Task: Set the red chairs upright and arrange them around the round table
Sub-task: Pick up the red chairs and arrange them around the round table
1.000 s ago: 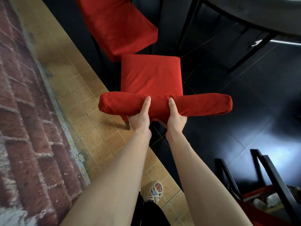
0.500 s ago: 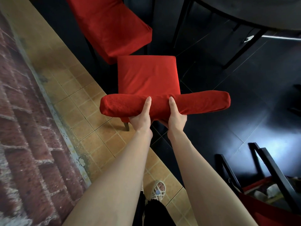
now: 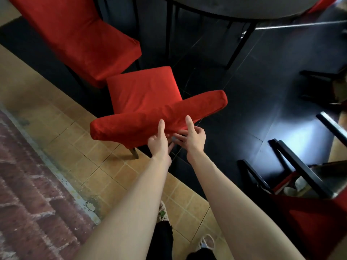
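Observation:
A red chair stands upright before me, its seat (image 3: pixel 144 91) toward the round table (image 3: pixel 244 10) and its padded backrest (image 3: pixel 150 122) nearest me, angled up to the right. My left hand (image 3: pixel 159 141) is at the backrest's lower edge, thumb straight up against the fabric and fingers loose beneath. Beside it, my right hand (image 3: pixel 193 137) has its thumb up and fingers spread, just off the backrest. A second upright red chair (image 3: pixel 80 40) stands at the upper left. Another red chair (image 3: pixel 309 218) lies overturned at the lower right, black legs in the air.
A brick wall (image 3: pixel 28 184) runs along the left, with a tan tile strip (image 3: pixel 75 132) beside the black floor (image 3: pixel 253 109). The table's black legs (image 3: pixel 238 47) stand ahead. More dark chair legs (image 3: pixel 323 81) show at the right edge. My feet are below.
Both hands gripped the backrest before; now their fingers have loosened and the right hand has come off. The chair has turned, with its backrest now slanting up to the right.

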Available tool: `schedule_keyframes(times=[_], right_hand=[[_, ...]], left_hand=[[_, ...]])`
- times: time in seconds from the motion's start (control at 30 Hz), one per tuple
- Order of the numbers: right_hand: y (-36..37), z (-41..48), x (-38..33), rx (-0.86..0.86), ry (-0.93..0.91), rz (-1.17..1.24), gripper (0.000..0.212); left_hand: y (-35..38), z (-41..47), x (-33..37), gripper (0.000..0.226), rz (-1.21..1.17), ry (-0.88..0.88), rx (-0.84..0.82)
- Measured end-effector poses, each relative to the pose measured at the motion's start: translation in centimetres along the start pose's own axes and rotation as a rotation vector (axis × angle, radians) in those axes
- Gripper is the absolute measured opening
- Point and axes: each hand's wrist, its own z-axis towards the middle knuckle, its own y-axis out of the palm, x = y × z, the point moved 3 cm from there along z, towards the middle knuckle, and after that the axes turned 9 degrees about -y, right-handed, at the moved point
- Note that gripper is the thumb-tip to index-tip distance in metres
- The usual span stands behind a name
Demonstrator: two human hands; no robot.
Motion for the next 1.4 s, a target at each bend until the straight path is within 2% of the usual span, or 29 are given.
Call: schedule_keyframes(times=[0.27,0.57,0.73,1.0,1.4], right_hand=[[-11.8,-0.6,-3.2,0.169,-0.126,0.022,0.034],[-31.0,-4.6,-5.5,0.436,-0.171,0.217,0.037],[-44.5,-8.6,-5.4,0.576,-0.227,0.281,0.039],[-63.6,-14.3,-4.0,0.782,-0.278,0.394,0.038],[-83.6,-18.8,0.5,1.076,-0.239,0.510,0.037]], left_hand=[[6.3,-4.4,-6.2,0.042,0.242,0.074,-0.133],[13.9,-12.8,-19.3,0.041,0.462,0.094,-0.323],[17.5,-19.5,-30.7,0.043,0.603,0.077,-0.474],[22.0,-27.5,-48.0,0.041,0.747,0.051,-0.608],[27.5,-34.9,-68.0,0.047,1.041,0.018,-0.762]])
